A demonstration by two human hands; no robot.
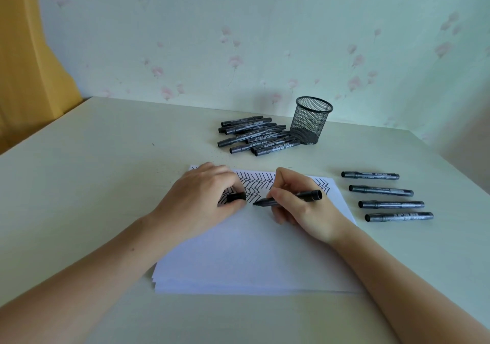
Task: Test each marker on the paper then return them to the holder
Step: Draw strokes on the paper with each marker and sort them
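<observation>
**Marker uncapped over the paper, holder standing empty**

From the head camera I see a pale surface [106, 158] set against a wall [238, 38] papered with faint pink flowers; an orange curtain [23, 65] hangs past the surface's far left corner. A stack of white paper [252, 258] lies near the front edge, with black zigzags along its far edge. My right hand [302, 205] grips an uncapped marker [291, 197], tip on the sheet. My left hand [201, 200] rests on the paper, pinching the cap [236, 197]. The mesh holder [310, 120] stands toward the back edge, a pile of markers [257, 138] touching its left side. Four capped markers [387, 197] lie in a row right of the paper.
</observation>
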